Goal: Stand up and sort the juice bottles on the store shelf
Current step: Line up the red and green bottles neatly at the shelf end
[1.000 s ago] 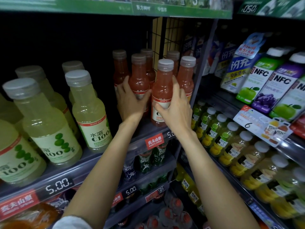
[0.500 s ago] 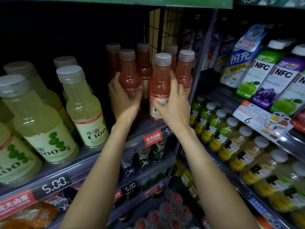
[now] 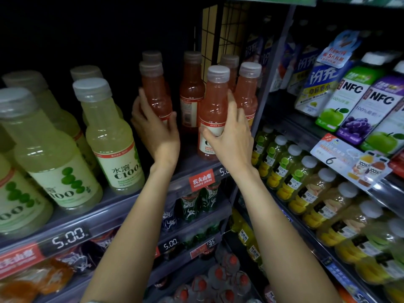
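Left hand (image 3: 156, 125) grips 1 pink juice bottle (image 3: 155, 92), right hand (image 3: 229, 136) grips another pink bottle (image 3: 213, 106) on the shelf (image 3: 196, 169)

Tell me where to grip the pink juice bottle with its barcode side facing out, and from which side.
Grip the barcode-facing bottle at its narrower upper body, above the label, reaching straight in from the front: it stands upright behind the front row, and the gap between both hands' bottles exposes it.
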`<act>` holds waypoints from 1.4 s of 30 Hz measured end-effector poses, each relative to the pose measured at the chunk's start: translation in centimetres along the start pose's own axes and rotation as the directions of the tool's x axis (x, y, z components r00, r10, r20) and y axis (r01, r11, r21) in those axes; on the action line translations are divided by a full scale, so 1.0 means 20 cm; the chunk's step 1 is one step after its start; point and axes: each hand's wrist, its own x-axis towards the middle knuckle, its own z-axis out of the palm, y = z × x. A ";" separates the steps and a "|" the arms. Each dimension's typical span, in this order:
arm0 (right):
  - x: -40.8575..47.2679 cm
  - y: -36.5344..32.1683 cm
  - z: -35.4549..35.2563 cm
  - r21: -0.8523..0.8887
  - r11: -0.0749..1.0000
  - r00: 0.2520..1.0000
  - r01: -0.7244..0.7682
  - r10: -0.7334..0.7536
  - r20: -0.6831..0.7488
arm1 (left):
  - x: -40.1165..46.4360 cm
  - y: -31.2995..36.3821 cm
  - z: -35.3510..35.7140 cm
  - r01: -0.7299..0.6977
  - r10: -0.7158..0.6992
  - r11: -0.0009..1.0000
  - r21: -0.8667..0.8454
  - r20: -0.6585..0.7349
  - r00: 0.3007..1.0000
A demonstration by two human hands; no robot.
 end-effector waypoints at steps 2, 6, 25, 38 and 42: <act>0.00 0.00 0.00 -0.002 1.000 1.000 0.002 -0.002 0.000 | -0.01 0.00 -0.01 -0.037 0.040 0.998 0.060 -0.050 0.998; 0.00 0.00 0.00 -0.011 1.000 1.000 0.011 -0.011 -0.008 | -0.09 0.07 -0.03 -0.275 0.279 0.960 0.054 -0.117 0.953; 0.00 0.01 0.00 0.000 1.000 1.000 0.016 -0.016 -0.006 | 0.13 0.04 0.20 -0.052 0.113 0.985 -0.166 0.381 0.918; -0.01 0.01 0.01 0.014 1.000 0.999 0.013 -0.012 -0.031 | 0.08 0.02 0.18 0.077 0.007 0.985 -0.152 0.490 0.872; -0.01 0.01 0.02 0.042 0.999 0.999 0.011 -0.010 -0.040 | -0.01 0.00 0.07 0.183 -0.013 0.917 -0.354 0.431 0.902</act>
